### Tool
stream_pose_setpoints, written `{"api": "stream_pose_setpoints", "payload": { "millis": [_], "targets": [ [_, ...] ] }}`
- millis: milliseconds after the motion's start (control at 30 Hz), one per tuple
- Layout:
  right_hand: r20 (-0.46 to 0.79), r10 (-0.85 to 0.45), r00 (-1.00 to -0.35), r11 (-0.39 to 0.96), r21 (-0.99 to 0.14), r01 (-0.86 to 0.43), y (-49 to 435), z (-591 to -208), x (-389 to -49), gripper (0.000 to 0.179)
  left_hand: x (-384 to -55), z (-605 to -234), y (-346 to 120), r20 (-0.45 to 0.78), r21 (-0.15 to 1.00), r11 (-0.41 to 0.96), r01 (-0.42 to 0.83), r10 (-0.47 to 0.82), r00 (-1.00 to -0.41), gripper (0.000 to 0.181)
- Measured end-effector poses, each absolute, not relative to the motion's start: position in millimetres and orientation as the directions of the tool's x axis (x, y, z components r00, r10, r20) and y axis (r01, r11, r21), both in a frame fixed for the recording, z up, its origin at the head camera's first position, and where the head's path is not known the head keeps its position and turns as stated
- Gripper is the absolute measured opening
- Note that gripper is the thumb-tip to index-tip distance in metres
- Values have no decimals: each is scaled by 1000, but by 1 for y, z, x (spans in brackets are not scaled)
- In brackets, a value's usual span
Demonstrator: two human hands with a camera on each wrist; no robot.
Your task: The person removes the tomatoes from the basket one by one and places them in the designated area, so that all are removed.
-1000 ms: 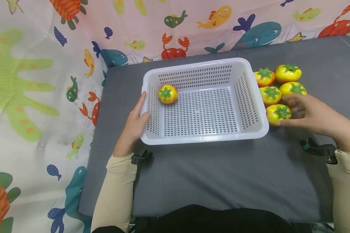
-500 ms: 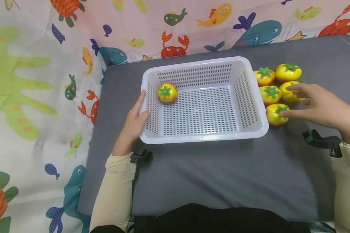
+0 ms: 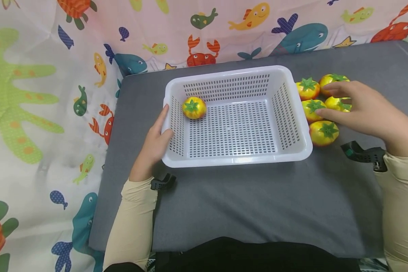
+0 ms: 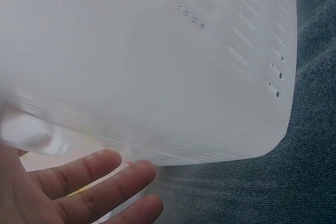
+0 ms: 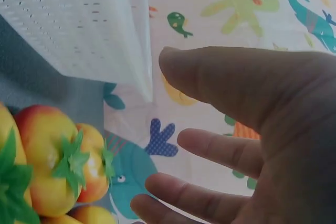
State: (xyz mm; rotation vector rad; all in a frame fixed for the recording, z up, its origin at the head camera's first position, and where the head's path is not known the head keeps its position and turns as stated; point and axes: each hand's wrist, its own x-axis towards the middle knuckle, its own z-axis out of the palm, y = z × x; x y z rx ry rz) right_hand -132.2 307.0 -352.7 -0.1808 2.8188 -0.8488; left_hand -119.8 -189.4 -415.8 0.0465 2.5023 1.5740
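Note:
A white slotted plastic basket point(image 3: 238, 160) sits on the table with one yellow persimmon point(image 3: 194, 107) at its left end. My left hand point(image 3: 155, 143) holds the basket's left side, thumb at the rim; the left wrist view shows its fingers point(image 4: 107, 184) outside the basket wall point(image 4: 131, 66). Right of the basket, several yellow-red persimmons point(image 3: 323, 133) with green leafy tops lie in a cluster. Over the cluster's back part hovers my right hand point(image 3: 363, 107), thumb and fingers spread with nothing between them. It partly hides two persimmons. In the right wrist view the persimmons point(image 5: 44, 156) lie below left of the fingers.
A grey cloth covers the table point(image 3: 244, 204). A curtain point(image 3: 176, 30) printed with sea animals hangs along the back and left edges. Each wrist wears a black strap point(image 3: 363, 153) with a camera mount.
My right hand has drawn back from the front persimmon and moved up over the back of the cluster. My left hand stays at the basket.

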Motion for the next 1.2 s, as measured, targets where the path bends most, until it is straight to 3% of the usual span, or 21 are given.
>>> {"api": "stream_pose_setpoints", "payload": {
  "millis": [567, 867, 1200],
  "targets": [
    [-92, -348, -933, 794, -559, -241, 267, -336, -148, 68, -121, -414, -190, -132, 900, 431, -61, 137, -982, 81],
    [-141, -363, -921, 808, -540, -236, 239, -327, -155, 72, -122, -417, -191, -135, 895, 443, -61, 138, -981, 81],
    [-123, -471, -874, 786, -509, -351, 200, -319, -165, 71, -123, -417, -191, -132, 899, 434, -58, 141, -981, 82]
  ]
}}
